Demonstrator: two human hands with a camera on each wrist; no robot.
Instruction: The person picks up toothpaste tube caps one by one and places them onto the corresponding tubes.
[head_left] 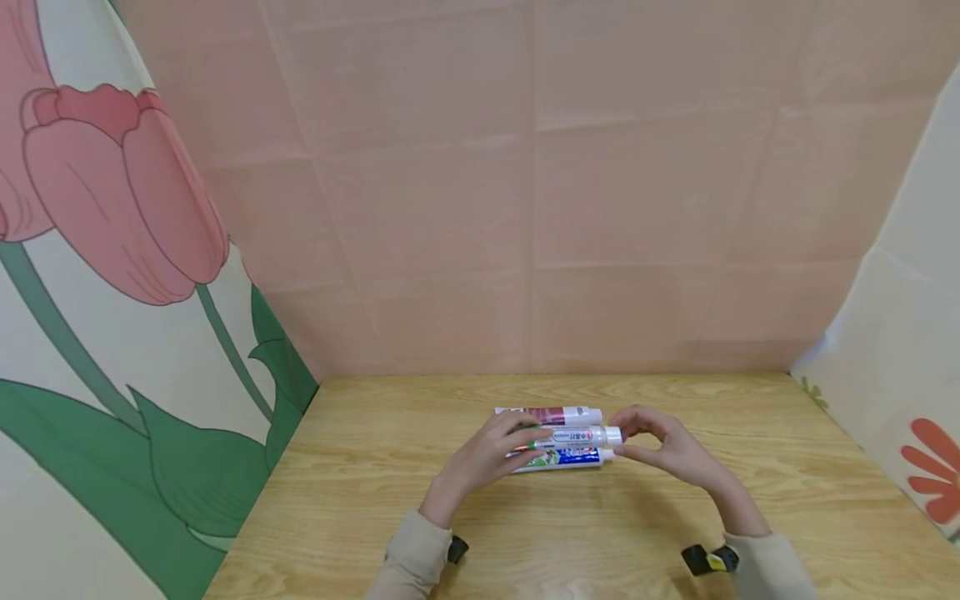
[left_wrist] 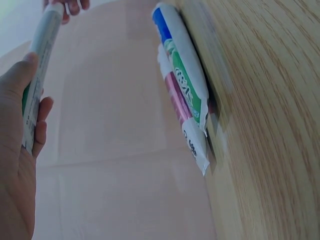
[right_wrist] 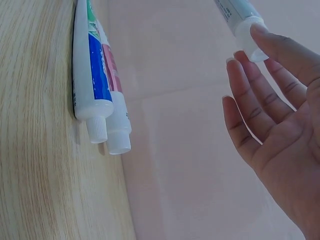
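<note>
Below centre in the head view, the left hand (head_left: 483, 452) grips a white tube (head_left: 573, 437), the right hand (head_left: 678, 450) pinching its cap (head_left: 614, 435), probably for steadiness. Right of centre in the left wrist view, a blue tube (left_wrist: 186, 57) and red tube (left_wrist: 176, 97) lie together on the table (left_wrist: 270, 125); upper left in the right wrist view, they're capped, contents hidden.

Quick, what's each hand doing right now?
Left hand: closed, holding the raised white tube.
Right hand: seems to be pinching that tube's white cap.
</note>
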